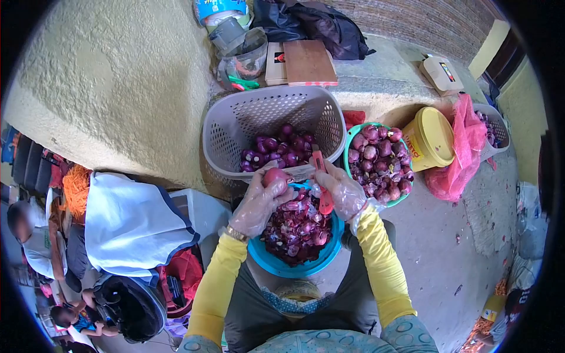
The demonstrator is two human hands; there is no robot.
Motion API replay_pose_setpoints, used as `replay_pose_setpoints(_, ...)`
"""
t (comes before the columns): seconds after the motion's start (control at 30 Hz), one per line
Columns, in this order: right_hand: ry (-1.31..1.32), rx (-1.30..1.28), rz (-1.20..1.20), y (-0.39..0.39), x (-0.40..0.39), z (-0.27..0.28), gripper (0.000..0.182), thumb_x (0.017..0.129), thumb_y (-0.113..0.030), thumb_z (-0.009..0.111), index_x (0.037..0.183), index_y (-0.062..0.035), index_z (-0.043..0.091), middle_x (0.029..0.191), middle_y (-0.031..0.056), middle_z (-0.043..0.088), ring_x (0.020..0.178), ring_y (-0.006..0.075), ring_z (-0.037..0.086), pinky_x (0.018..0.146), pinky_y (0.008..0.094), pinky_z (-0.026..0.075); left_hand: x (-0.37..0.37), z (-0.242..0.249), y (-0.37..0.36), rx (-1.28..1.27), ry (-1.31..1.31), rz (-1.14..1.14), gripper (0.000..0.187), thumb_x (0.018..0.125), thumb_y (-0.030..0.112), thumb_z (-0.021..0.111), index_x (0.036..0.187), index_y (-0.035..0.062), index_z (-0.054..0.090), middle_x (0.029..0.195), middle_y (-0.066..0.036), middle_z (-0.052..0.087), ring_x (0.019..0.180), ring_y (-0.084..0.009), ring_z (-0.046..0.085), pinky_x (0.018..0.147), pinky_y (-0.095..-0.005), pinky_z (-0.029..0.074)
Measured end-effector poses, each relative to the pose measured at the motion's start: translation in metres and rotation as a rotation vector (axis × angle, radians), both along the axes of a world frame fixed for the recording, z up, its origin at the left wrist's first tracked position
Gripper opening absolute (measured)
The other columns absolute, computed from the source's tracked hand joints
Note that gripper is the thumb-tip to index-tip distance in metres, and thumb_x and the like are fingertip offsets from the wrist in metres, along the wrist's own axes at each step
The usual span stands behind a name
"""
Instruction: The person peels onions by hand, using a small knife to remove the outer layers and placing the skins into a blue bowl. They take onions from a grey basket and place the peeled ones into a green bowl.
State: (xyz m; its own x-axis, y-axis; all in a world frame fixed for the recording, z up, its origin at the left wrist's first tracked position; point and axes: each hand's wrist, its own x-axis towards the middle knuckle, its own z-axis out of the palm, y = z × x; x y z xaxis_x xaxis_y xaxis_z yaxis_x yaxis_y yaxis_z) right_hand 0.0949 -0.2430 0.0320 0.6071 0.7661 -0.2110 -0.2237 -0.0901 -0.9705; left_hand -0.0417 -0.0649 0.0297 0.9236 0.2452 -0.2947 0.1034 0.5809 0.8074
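So my left hand (263,203) has its fingers curled round a purple-red onion (275,176), held up over the far left part of the blue basin (294,272). My right hand (342,188) is just to the right, fingers closed on a slim red tool (325,200). Its business end is hard to make out, so I can't tell you exactly what it is. Both hands are in thin clear plastic gloves, with yellow sleeves (220,282) behind them and a watch (237,234) on my left wrist.

The blue basin sits right in front of me, loaded with papery skins (294,226) and a few roundish onion-looking bits. Just beyond it is a big grey basket (235,120) with a pile of smooth, shiny purple onions (279,147) at the bottom. Off to the right there's a green basin (349,140) heaped with duller onions (379,159), skins on, then a yellow bucket (432,138) with its lid on and a pink mesh bag (450,176) beside it. A brown board (309,62) lies on the far ledge. Way over left, past the pale blue cloth (135,223), there's another person (44,241), well apart from my hands.
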Motion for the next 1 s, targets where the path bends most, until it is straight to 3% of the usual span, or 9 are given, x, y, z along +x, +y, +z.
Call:
replay_pose_setpoints(0.13, 0.370, 0.115, -0.119, -0.004, -0.027, -0.001, 0.042, 0.108, -0.021, 0.046, 0.146, -0.0050, 0.049, 0.096, 0.0019, 0.061, 0.072, 0.0091, 0.054, 0.062, 0.0230, 0.048, -0.002, -0.021, -0.002, 0.377, -0.079, 0.061, 0.063, 0.092, 0.013, 0.075, 0.143, 0.0050, 0.038, 0.130, -0.012, 0.052, 0.118, -0.0209, 0.058, 0.102, -0.0422, 0.054)
replay_pose_setpoints(0.17, 0.371, 0.117, -0.120, -0.002, -0.029, -0.001, 0.042, 0.108, -0.021, 0.046, 0.146, -0.0050, 0.049, 0.096, 0.0019, 0.061, 0.072, 0.0091, 0.054, 0.062, 0.0230, 0.048, 0.000, -0.033, 0.001, 0.615, -0.136, 0.076, 0.063, 0.091, 0.013, 0.076, 0.142, 0.0048, 0.040, 0.126, -0.010, 0.055, 0.116, -0.0198, 0.059, 0.101, -0.0405, 0.054)
replay_pose_setpoints(0.27, 0.104, 0.020, -0.063, 0.004, -0.032, 0.002, 0.046, 0.109, -0.026, 0.044, 0.151, -0.0066, 0.044, 0.091, 0.0007, 0.058, 0.064, 0.0067, 0.051, 0.055, 0.0228, 0.045, 0.010, -0.049, 0.004, 0.734, -0.177, 0.111, 0.058, 0.094, 0.012, 0.074, 0.142, 0.0054, 0.041, 0.135, -0.011, 0.048, 0.118, -0.0169, 0.056, 0.097, -0.0330, 0.056)
replay_pose_setpoints(0.43, 0.159, 0.067, -0.127, 0.016, -0.020, -0.019, 0.051, 0.106, -0.022, 0.049, 0.152, -0.0029, 0.040, 0.093, 0.0004, 0.057, 0.062, 0.0049, 0.049, 0.053, 0.0209, 0.040, 0.019, -0.045, 0.001, 0.300, 0.011, 0.105, 0.057, 0.098, 0.022, 0.070, 0.143, 0.0028, 0.040, 0.122, -0.009, 0.056, 0.105, -0.0164, 0.060, 0.090, -0.0347, 0.057)
replay_pose_setpoints(0.63, 0.169, -0.059, -0.003, 0.014, -0.026, -0.026, 0.057, 0.105, -0.019, 0.049, 0.158, -0.0065, 0.032, 0.112, 0.0053, 0.063, 0.088, 0.0083, 0.057, 0.067, 0.0226, 0.049, 0.011, -0.047, 0.012, 0.285, 0.078, 0.136, 0.064, 0.096, 0.022, 0.072, 0.145, 0.0029, 0.036, 0.137, -0.012, 0.052, 0.117, -0.0188, 0.058, 0.096, -0.0370, 0.057)
replay_pose_setpoints(0.73, 0.117, 0.070, -0.070, 0.028, -0.035, -0.028, 0.052, 0.105, -0.014, 0.046, 0.156, -0.0080, 0.036, 0.100, 0.0039, 0.059, 0.068, 0.0087, 0.052, 0.059, 0.0245, 0.046, 0.011, -0.042, 0.013, 0.269, 0.069, 0.165, 0.067, 0.092, 0.018, 0.075, 0.145, 0.0042, 0.036, 0.137, -0.014, 0.047, 0.123, -0.0218, 0.054, 0.101, -0.0383, 0.054)
replay_pose_setpoints(0.87, 0.097, 0.017, -0.036, 0.032, -0.034, -0.020, 0.052, 0.106, -0.012, 0.043, 0.158, -0.0106, 0.034, 0.099, 0.0035, 0.060, 0.068, 0.0090, 0.053, 0.059, 0.0245, 0.047, 0.011, -0.054, 0.019, 0.268, -0.004, 0.161, 0.067, 0.089, 0.014, 0.077, 0.143, 0.0045, 0.038, 0.139, -0.013, 0.046, 0.127, -0.0215, 0.050, 0.106, -0.0373, 0.049)
replay_pose_setpoints(0.93, 0.110, -0.015, -0.067, 0.030, -0.032, -0.028, 0.050, 0.107, -0.014, 0.043, 0.156, -0.0100, 0.037, 0.097, 0.0032, 0.060, 0.068, 0.0083, 0.052, 0.062, 0.0245, 0.047, 0.013, -0.060, 0.024, 0.653, -0.019, 0.116, 0.067, 0.088, 0.007, 0.076, 0.142, 0.0057, 0.037, 0.130, -0.011, 0.054, 0.121, -0.0211, 0.057, 0.105, -0.0369, 0.049)
replay_pose_setpoints(1.0, 0.045, -0.006, -0.095, 0.031, -0.030, -0.039, 0.049, 0.108, -0.018, 0.044, 0.155, -0.0094, 0.039, 0.095, 0.0028, 0.059, 0.067, 0.0081, 0.051, 0.062, 0.0245, 0.047, 0.014, -0.062, 0.022, 0.657, -0.078, 0.121, 0.067, 0.087, 0.006, 0.077, 0.141, 0.0064, 0.037, 0.130, -0.011, 0.055, 0.121, -0.0213, 0.057, 0.106, -0.0370, 0.047)
